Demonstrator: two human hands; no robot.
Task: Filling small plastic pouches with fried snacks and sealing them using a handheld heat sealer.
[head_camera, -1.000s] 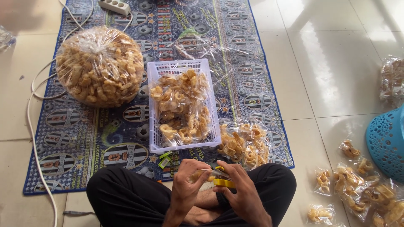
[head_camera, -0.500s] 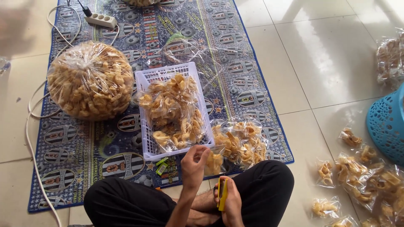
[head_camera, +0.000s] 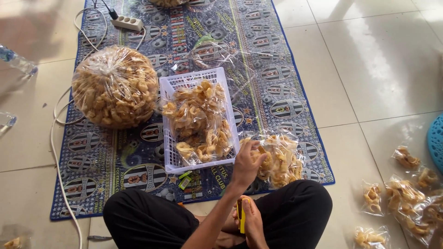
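My left hand point(head_camera: 247, 163) reaches forward from my lap and closes its fingers on the near edge of a clear bag of crackers point(head_camera: 281, 159), which lies on the mat just right of the basket. Low over my crossed legs, my right hand point(head_camera: 253, 223) grips a slim yellow tool point(head_camera: 241, 215). A white plastic basket point(head_camera: 168, 120) in front of me holds more bagged crackers point(head_camera: 200, 120). Left of it sits a big round clear sack of crackers point(head_camera: 115, 87).
A blue patterned mat point(head_camera: 277, 60) covers the tiled floor. Several small filled bags point(head_camera: 406, 198) lie on the tiles at right, beside a blue basket point(head_camera: 436, 140). A white power strip point(head_camera: 129, 21) and its cable point(head_camera: 57, 152) run along the left. Small green bits point(head_camera: 184, 180) lie by the basket.
My left hand has left the yellow tool and stretched forward to the bag beside the basket. My right hand stays in my lap with the tool. The view has shifted toward the right.
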